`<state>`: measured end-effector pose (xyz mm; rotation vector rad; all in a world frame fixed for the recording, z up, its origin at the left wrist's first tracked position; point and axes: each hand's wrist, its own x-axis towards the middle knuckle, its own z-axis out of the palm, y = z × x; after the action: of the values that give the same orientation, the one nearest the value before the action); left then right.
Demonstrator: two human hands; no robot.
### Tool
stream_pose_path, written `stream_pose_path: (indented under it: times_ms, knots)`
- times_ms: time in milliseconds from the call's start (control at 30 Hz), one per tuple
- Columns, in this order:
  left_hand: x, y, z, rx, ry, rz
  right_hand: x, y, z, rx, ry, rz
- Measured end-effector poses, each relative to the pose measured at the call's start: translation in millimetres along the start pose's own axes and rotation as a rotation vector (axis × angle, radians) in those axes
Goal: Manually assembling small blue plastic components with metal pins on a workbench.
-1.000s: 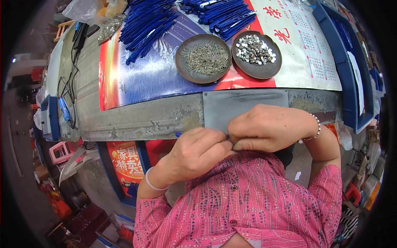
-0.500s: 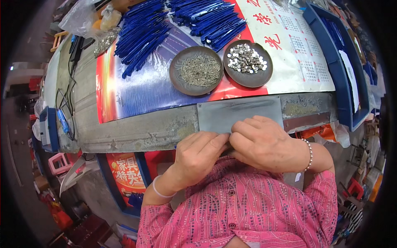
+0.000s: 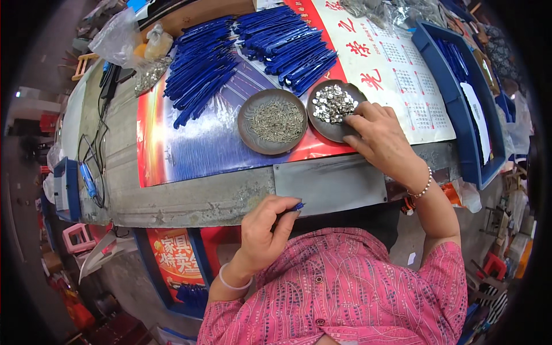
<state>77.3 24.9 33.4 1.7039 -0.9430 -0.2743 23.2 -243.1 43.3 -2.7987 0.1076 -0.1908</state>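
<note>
My left hand [image 3: 266, 230] is closed in a pinch at the table's front edge. Between thumb and forefinger it grips a slim blue plastic piece [image 3: 298, 206]; only its end shows, the rest is hidden by the fingers. My right hand [image 3: 376, 135] reaches over the near right rim of a dark round dish [image 3: 322, 131] of small shiny silver discs [image 3: 332, 103]. Its thumb and forefinger are apart, with the fingertips at the discs. Beside that dish, to the left, stands another dark dish [image 3: 247, 141] full of small thin metal pins [image 3: 277, 121].
Two piles of long blue plastic pieces [image 3: 201, 63] lie at the back on a poster sheet [image 3: 172, 167]. A grey metal plate [image 3: 330, 185] sits at the front edge. Blue bins [image 3: 489, 161] flank the right side. Cables and a blue-handled tool [image 3: 88, 179] lie left.
My hands were together over the front edge and have parted. The right has moved up and right to the dish of discs; the left stays low with the blue piece now visible.
</note>
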Motion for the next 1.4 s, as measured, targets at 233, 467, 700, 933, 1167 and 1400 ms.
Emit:
stream_pose_path:
  times_ms: [233, 467, 700, 933, 1167, 1400]
  knots:
    - [-2.8, -2.1, -0.3, -0.016, -0.006, -0.067, 4.3, -2.1, -3.7, -0.059, -0.098, -0.069]
    - [-2.3, -0.8, 3.4, -0.020, -0.019, -0.078, 0.8, -2.6, -0.8, 0.030, -0.087, -0.100]
    - [-12.4, -4.6, 14.1, -0.282, 0.024, -0.249, -24.3, -37.0, -6.1, 0.383, 0.015, -0.234]
    - [-11.4, -1.1, 34.2, -0.716, 0.117, -0.430, -40.1, -72.9, 13.3, 0.754, 0.116, -0.245]
    - [-12.0, 3.1, 41.7, -0.837, 0.106, -0.366, -40.1, -77.0, 23.7, 0.706, 0.294, -0.248]
    - [-16.1, 0.2, 47.4, -0.925, 0.085, -0.297, -46.5, -77.3, 27.7, 0.782, 0.321, -0.231]
